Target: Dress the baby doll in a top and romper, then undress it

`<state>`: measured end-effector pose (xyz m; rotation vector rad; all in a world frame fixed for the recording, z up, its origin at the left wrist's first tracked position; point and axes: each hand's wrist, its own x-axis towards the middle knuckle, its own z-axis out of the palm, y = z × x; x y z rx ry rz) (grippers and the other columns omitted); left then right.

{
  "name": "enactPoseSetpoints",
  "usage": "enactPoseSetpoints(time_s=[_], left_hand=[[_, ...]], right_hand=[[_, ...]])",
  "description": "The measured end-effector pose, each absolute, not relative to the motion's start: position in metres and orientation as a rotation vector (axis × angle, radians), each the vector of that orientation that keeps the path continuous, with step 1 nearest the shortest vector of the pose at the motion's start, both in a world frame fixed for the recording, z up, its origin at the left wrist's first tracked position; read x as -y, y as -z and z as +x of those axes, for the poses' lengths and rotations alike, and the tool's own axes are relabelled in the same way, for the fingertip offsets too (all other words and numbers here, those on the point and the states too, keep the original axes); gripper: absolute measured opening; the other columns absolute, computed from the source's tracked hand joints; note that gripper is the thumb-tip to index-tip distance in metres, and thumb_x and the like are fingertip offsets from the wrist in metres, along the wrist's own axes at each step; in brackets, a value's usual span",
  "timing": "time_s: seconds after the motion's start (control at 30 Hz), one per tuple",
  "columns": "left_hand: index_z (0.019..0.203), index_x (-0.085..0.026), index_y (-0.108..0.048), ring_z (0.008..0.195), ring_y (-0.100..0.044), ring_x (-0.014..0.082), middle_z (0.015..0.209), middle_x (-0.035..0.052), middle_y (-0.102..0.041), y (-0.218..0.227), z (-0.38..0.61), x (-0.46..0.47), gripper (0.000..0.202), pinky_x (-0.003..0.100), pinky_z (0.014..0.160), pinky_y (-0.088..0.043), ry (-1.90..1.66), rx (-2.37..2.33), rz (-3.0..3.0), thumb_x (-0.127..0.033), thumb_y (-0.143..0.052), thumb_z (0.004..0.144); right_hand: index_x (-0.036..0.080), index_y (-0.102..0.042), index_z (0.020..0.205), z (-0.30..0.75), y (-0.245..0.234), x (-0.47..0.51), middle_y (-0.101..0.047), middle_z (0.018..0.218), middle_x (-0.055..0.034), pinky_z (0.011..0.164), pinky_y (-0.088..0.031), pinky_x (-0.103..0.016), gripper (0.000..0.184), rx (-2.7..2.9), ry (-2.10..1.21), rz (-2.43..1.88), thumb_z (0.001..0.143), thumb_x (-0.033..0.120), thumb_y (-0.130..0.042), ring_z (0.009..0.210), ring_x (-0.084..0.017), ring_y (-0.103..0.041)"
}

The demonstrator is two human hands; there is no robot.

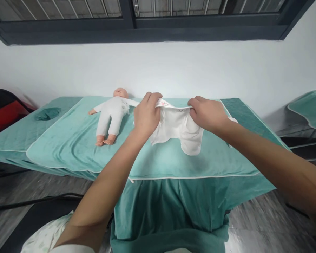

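A small white baby garment [173,123] hangs stretched between my two hands above the green bed cover. My left hand [147,114] pinches one end of its upper edge, where a pinkish print shows. At the other end of that edge, my right hand [206,112] grips the cloth with closed fingers. The garment's lower part droops, longer on the right side. To the left of my left hand, a baby doll [112,114] with a white cloth body lies on its back, head toward the wall. Something white [233,120] shows partly behind my right wrist.
The bed's green cover [68,147] runs along the white wall, under a dark-framed window [134,24]. A face hole [47,113] is at the bed's left end. A red and black object [7,112] stands at far left; another green-covered surface [310,109] is at right.
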<state>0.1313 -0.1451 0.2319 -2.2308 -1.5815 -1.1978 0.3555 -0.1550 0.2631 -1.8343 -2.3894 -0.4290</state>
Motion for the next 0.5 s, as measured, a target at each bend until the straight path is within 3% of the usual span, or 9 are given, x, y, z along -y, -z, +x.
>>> enactPoseSetpoints(time_s=[0.33, 0.5], left_hand=[[0.119, -0.026, -0.058, 0.119, -0.059, 0.0224, 0.123, 0.0052, -0.064, -0.230, 0.114, 0.138, 0.040, 0.038, 0.102, -0.050, 1.352, 1.616, -2.143, -0.009, -0.042, 0.087], [0.119, -0.027, -0.061, 0.111, -0.065, 0.0242, 0.115, 0.0043, -0.071, -0.221, 0.100, 0.135, 0.035, 0.037, 0.100, -0.050, 1.175, 1.845, -2.167, -0.015, -0.044, 0.090]], right_hand=[[0.017, -0.060, 0.117, 0.391, -0.255, 0.129, -0.065, 0.109, -0.0147, 0.068, -0.036, -0.032, 0.029, 2.297, 0.462, -1.960, 0.094, 0.016, -0.043, 0.081, -0.024, -0.062], [0.021, -0.063, 0.120, 0.414, -0.250, 0.131, -0.070, 0.107, -0.0132, 0.067, -0.038, -0.033, 0.035, 2.244, 0.316, -1.955, 0.094, 0.020, -0.039, 0.087, -0.027, -0.063]])
